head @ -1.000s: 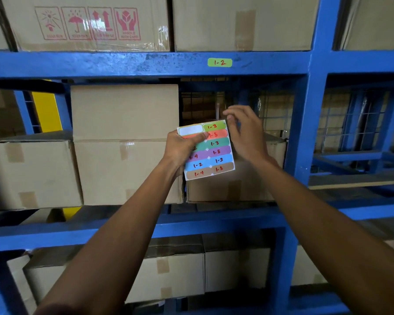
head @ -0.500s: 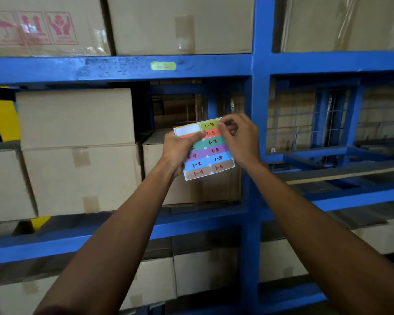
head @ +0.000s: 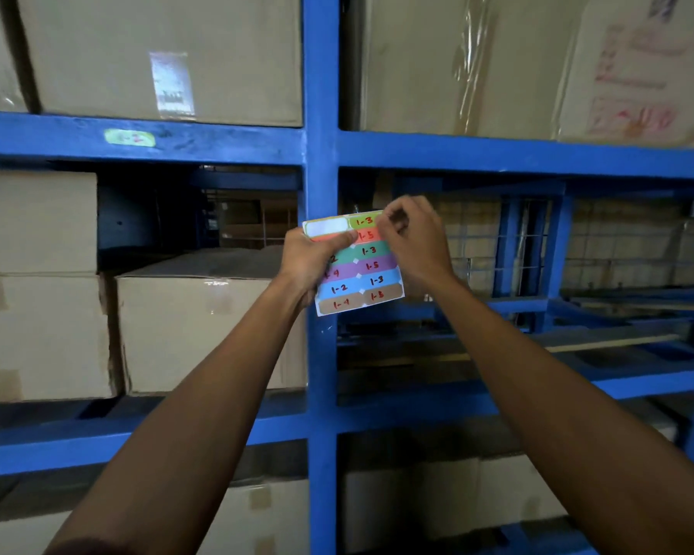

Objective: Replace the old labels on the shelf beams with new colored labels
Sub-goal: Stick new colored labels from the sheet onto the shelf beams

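Hands have stayed at the sheet (head: pixel 359 266): the left hand (head: pixel 311 260) grips its left edge, the right hand (head: pixel 415 238) now pinches the green 1-3 label (head: pixel 362 222). The view has swung right, past the stuck green label (head: pixel 130 138), towards a bare beam (head: pixel 517 154), probably next.

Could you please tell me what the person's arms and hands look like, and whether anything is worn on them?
Both forearms are bare all the way down to the frame's lower edge: no sleeves show. The left hand and the right hand wear no gloves. No watch, bracelet or ring is visible on either wrist or on the fingers that show, and no markings can be made out.
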Demonstrator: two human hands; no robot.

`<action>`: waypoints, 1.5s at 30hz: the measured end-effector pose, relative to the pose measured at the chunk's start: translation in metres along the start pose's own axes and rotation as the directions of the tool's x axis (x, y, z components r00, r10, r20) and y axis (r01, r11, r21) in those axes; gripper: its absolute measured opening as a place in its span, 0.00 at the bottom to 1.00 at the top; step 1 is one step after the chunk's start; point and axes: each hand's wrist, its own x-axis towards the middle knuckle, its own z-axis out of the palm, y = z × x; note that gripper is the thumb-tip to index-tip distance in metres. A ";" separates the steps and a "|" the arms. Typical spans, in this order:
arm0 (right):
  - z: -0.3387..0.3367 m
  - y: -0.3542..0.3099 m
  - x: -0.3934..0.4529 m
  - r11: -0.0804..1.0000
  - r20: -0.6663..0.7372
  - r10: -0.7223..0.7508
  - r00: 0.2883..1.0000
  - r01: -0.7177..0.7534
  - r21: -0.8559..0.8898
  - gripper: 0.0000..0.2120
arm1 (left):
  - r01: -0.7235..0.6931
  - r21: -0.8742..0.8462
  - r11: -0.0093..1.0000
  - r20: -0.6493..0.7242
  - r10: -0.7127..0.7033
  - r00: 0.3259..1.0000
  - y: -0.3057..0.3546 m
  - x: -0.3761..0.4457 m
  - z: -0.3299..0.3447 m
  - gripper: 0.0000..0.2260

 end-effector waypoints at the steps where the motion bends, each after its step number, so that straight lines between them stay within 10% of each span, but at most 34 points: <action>1: -0.011 0.010 0.006 1.000 -0.008 -0.003 1.000 0.003 0.002 0.05 | -0.001 -0.009 1.000 0.010 0.001 1.000 -0.001 0.006 0.014 0.19; 19: -0.126 0.105 0.080 0.987 -0.357 0.147 0.922 -0.116 0.107 0.03 | 0.020 0.012 1.000 0.106 -0.021 0.994 -0.032 0.066 0.140 0.14; 45: -0.110 0.125 0.115 0.990 -0.402 0.012 0.916 -0.067 -0.123 0.10 | 0.049 0.059 0.997 0.125 -0.056 0.991 -0.049 0.090 0.156 0.16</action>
